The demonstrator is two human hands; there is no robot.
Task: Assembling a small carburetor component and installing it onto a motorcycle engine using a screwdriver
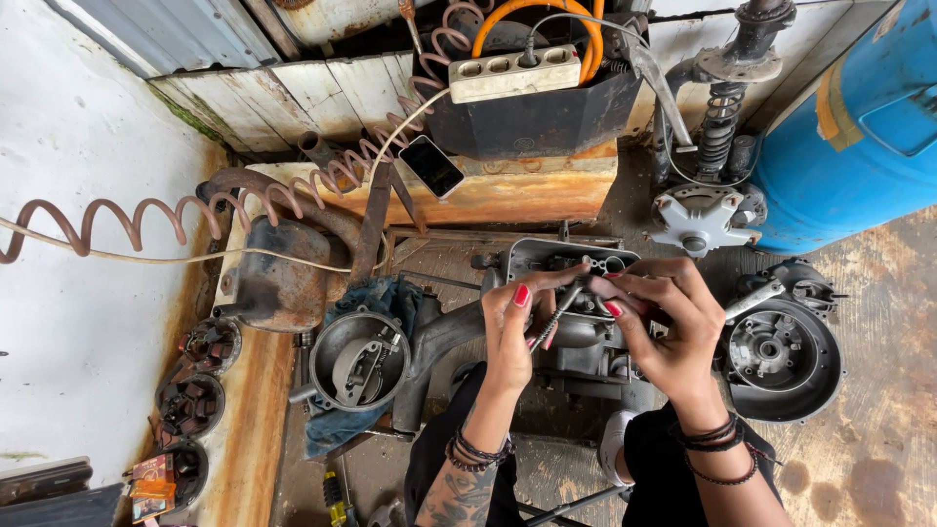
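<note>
Spring [551, 317], thin, dark and coiled, with a slim metal shaft, sits pinched between both hands above the engine block [576, 342], at the centre of the head view.

Head view. The left hand [509, 337] closes thumb and forefinger on the spring's lower end; its other fingers curl loosely. The right hand [664, 317] pinches the upper end near the block's open top, fingertips pressed together, remaining fingers bent. To do this step well, judging from the grip, both pinches should stay firm and close to the ends, so the small part keeps straight and cannot flick away into the clutter below. The block is grey, oily cast metal, resting just in front of the person's knees. Left of it lies a round metal housing [359, 359] on a blue rag [390, 303]. To the right stands a dark round cover [781, 356]; behind it a pale hub [701, 217], a shock absorber [720, 122] and a blue barrel [849, 146]. A phone [431, 166] lies on the rusty ledge [527, 195], beneath a power strip [512, 73]. A coiled hose [195, 210] trails to the left.
</note>
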